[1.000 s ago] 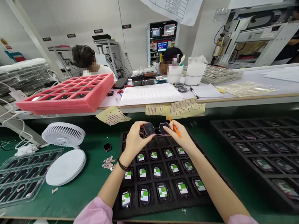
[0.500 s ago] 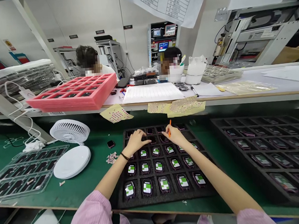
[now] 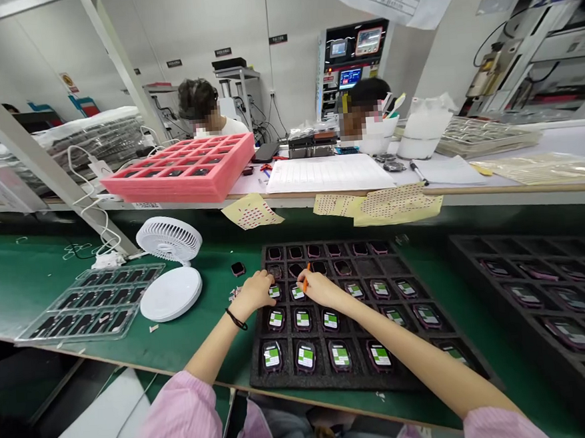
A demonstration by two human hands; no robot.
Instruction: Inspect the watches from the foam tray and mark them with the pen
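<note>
The green-topped bench [image 3: 35,263] carries two black foam trays divided into cells. The nearer tray [image 3: 256,380] sits directly before the person; the other [image 3: 532,282] lies to its right. Most cells of the nearer tray hold a smartwatch body [image 3: 305,355] with a green-and-white label on its screen; the far rows show dark, unlabelled screens. Both hands work over the tray's middle rows, just apart. The left hand [image 3: 255,295] is curved downward beside a labelled watch, its fingers close together; whether it grips anything cannot be determined. The right hand [image 3: 325,288] pinches an orange stick [image 3: 305,279], which projects upward past the fingers.
</note>
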